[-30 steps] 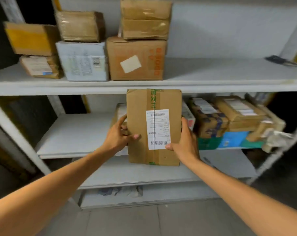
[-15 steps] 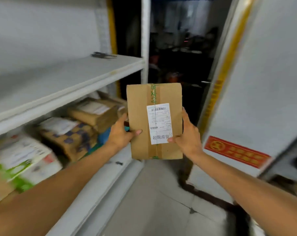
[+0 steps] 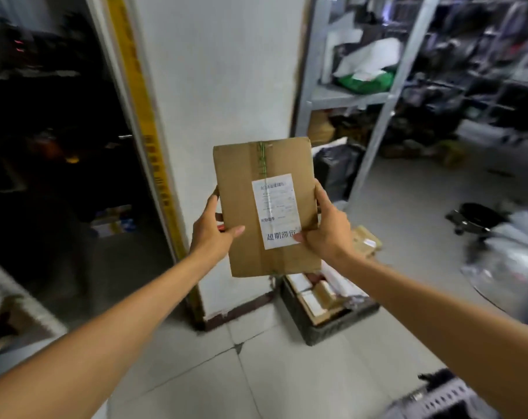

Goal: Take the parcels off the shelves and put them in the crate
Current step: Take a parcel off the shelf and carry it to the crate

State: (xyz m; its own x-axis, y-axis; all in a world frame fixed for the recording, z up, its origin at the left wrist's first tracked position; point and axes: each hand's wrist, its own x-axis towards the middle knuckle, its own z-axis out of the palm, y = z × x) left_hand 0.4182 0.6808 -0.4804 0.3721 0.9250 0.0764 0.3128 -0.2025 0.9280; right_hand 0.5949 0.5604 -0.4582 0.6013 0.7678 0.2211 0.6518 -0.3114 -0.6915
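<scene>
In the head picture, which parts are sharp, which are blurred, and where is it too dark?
Head view: the parcel and the left hand and right hand holding it are fairly sharp; head view: the shelves on the right are smeared by motion blur; head view: the opening on the left is nearly black.

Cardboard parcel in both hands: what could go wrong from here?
The crate already looks heaped with parcels, so the cardboard parcel may not seat and could slide off. The left hand and right hand grip only its side edges, so it might slip while being lowered.
</scene>
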